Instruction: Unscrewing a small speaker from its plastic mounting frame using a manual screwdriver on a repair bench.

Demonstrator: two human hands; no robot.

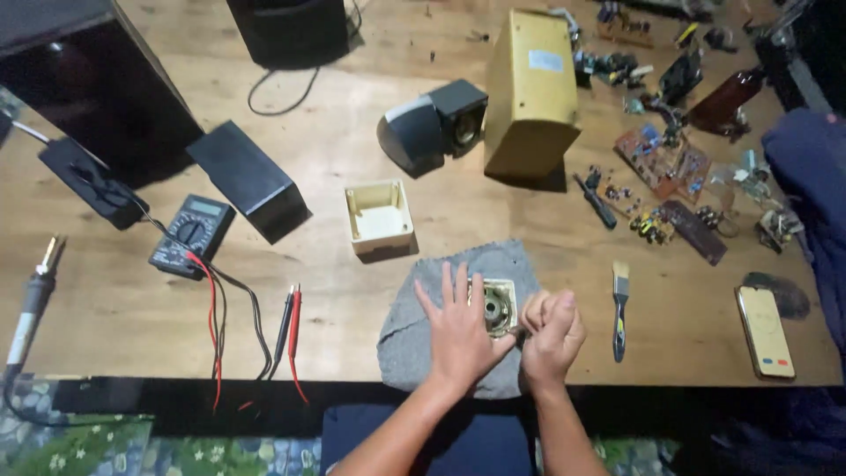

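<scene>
A small speaker driver in a cream square frame [499,306] lay cone-up on a grey cloth [414,339] at the near edge of the wooden table [352,159], the cloth probably there to cushion it and stop sliding. The left hand [458,330] lay flat with fingers spread, pressing the driver's left side, apparently to steady it. The right hand [553,333] was clenched at the driver's right edge, seemingly gripping a small tool or part; what exactly, too hidden to tell.

Just beyond the cloth sat an empty cream plastic housing [380,214], open side up. Farther off: a grey-black small speaker [432,128] on its side and a yellow speaker cabinet [531,92]. Right of the cloth lay a small paintbrush [620,308], a screwdriver [596,200] and scattered circuit boards [663,159], with a phone [764,332] near the right edge. To the left were a multimeter [191,234] with red and black probes [289,322], a black box [248,179], and a soldering iron [33,300] at the far left.
</scene>
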